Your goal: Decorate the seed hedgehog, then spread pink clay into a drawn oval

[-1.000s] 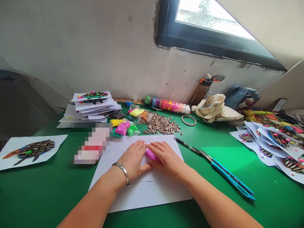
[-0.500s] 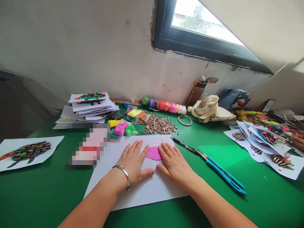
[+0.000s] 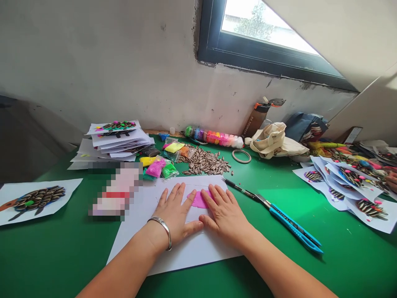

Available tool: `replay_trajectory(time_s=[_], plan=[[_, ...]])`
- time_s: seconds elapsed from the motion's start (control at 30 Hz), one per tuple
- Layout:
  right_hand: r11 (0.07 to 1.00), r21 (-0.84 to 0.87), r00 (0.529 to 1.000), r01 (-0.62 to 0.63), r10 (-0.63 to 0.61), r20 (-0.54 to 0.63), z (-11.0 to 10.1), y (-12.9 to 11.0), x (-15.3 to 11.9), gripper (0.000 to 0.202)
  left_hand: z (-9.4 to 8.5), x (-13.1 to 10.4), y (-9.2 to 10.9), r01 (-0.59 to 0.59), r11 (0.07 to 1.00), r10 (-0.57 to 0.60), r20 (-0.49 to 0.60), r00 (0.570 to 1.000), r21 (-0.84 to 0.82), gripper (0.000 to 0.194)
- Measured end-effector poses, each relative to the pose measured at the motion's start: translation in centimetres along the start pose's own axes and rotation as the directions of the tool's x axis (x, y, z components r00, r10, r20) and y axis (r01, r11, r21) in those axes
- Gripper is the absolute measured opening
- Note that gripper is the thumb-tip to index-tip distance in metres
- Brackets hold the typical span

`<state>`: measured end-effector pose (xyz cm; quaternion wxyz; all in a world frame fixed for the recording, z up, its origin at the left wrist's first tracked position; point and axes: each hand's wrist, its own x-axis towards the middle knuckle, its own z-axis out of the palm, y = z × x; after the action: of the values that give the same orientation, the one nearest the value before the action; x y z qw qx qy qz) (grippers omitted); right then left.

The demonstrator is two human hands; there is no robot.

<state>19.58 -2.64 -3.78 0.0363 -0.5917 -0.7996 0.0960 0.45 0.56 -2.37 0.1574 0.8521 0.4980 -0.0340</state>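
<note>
A white sheet of paper [image 3: 136, 240] lies before me with a flat pink patch of modelling clay [image 3: 199, 200] on it. My left hand [image 3: 175, 213], a silver bangle on its wrist, rests flat on the sheet with fingers spread, its forefinger at the patch's left edge. My right hand [image 3: 225, 213] lies flat from the other side, its fingers covering the patch's right part. Both thumbs come close together below the clay. To the right lie a black pen [image 3: 238, 188] and a blue utility knife [image 3: 294, 227].
Behind the sheet are bagged coloured clays [image 3: 156, 167], a heap of sunflower seeds [image 3: 206, 161] and a tape roll [image 3: 241, 156]. Paper stacks with seed pictures stand left [image 3: 116, 142] and right [image 3: 350, 182]. A bottle [image 3: 256, 120] and cloth bag [image 3: 269, 140] stand by the wall. Another person's hand [image 3: 391, 179] shows far right.
My right hand has shifted slightly left over the pink clay, covering more of it. My left hand stays nearly in place. The view has moved a little.
</note>
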Motion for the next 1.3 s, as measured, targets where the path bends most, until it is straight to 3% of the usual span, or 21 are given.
replay_trajectory(time_s=[0.33,0.53,0.63,1.0,1.3], plan=[[0.996,0.034,0.996,0.078,-0.079,0.027,0.0,0.1,-0.6,0.063,0.1,-0.1,0.1,-0.003,1.0,0.004,0.006,1.0,-0.003,0.1],[0.988,-0.007,0.984,0.151,-0.151,-0.09,0.0,-0.5,-0.3,0.058,0.0,0.0,-0.2,0.006,0.999,-0.007,-0.018,1.0,-0.036,0.108],[0.983,-0.01,0.978,0.184,-0.185,-0.096,0.0,-1.0,0.1,0.055,-0.2,0.0,-0.3,-0.002,0.999,0.002,-0.004,1.0,-0.032,0.108],[0.992,0.028,0.986,0.123,-0.119,-0.119,0.0,-1.0,0.3,0.061,0.4,0.1,-0.4,-0.001,1.0,0.001,-0.026,1.0,-0.009,0.108],[0.997,0.008,0.993,0.079,-0.078,-0.09,-0.2,-0.7,0.5,0.062,-0.3,-0.1,0.0,0.011,1.0,-0.011,0.016,1.0,0.005,0.108]])
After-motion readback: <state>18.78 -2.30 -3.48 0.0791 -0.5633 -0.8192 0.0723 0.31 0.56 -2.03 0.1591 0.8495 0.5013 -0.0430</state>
